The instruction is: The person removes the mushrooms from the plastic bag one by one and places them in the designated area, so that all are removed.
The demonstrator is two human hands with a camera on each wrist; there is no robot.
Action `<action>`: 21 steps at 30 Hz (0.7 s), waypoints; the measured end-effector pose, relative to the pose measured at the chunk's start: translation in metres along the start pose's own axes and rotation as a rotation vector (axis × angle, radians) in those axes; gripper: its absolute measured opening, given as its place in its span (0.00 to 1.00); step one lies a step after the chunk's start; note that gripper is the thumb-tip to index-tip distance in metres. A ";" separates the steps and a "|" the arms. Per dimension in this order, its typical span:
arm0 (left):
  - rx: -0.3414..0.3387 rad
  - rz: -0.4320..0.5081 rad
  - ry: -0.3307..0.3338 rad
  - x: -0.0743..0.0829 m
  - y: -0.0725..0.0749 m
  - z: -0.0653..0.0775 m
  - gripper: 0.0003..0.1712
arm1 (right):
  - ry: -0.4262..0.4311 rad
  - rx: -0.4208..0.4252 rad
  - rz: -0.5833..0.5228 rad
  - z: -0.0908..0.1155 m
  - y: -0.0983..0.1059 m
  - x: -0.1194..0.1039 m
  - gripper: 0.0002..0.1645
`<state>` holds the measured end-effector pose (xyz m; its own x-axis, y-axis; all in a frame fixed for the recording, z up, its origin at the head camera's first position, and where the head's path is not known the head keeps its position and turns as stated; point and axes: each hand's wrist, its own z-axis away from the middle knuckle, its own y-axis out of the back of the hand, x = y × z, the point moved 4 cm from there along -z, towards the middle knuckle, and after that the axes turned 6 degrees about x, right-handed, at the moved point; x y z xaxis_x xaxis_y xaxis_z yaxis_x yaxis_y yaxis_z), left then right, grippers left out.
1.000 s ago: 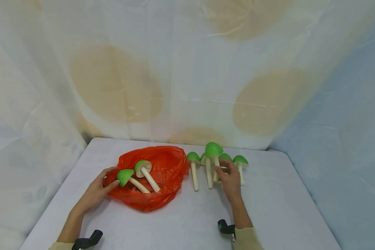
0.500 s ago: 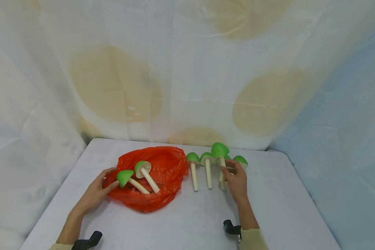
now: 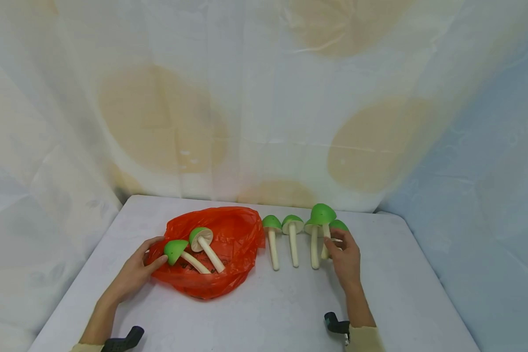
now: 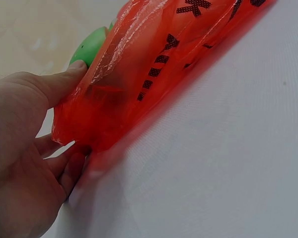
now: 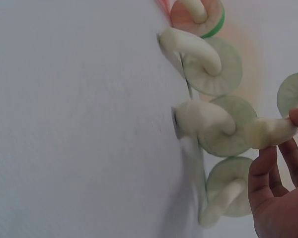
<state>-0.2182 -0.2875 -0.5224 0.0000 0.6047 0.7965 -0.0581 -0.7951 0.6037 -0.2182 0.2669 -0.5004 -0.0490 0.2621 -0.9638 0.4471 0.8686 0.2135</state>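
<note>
An open red plastic bag (image 3: 239,239) lies on the left half of the table. My left hand (image 3: 134,274) grips its left rim, thumb against a green mushroom cap (image 4: 89,47) and fingers under the plastic. Two toy mushrooms with green caps and white stems lie in the bag, one of them tilted (image 3: 211,253). On the right, my right hand (image 3: 346,259) pinches the stem of another toy mushroom (image 3: 323,214), raised above the row. Several toy mushrooms lie side by side there, the leftmost mushroom (image 3: 274,249) touching the bag; the rightmost mushroom (image 3: 339,225) is partly hidden by my hand.
The white table (image 3: 264,318) has its back edge against a pale curtain (image 3: 264,98) with tan round patches. Further curtains hang at both sides. Black wrist devices and light sleeves show at both wrists.
My right hand has moved rightward along the row with the held mushroom, uncovering the mushrooms to its left. My left hand and the bag stay in place.
</note>
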 end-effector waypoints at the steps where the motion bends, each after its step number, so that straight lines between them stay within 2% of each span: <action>1: 0.000 0.001 -0.001 0.000 0.000 0.000 0.45 | -0.002 0.007 0.003 -0.001 0.002 0.000 0.21; 11: 0.001 -0.002 0.001 0.000 0.000 0.000 0.45 | -0.076 0.053 0.089 -0.006 0.019 0.009 0.21; 21: 0.001 0.002 0.011 -0.001 -0.001 0.000 0.45 | -0.048 0.114 0.085 -0.006 0.037 0.015 0.22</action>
<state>-0.2182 -0.2874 -0.5236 -0.0111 0.6038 0.7971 -0.0567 -0.7962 0.6023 -0.2076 0.3051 -0.5061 0.0348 0.3094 -0.9503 0.5461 0.7904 0.2774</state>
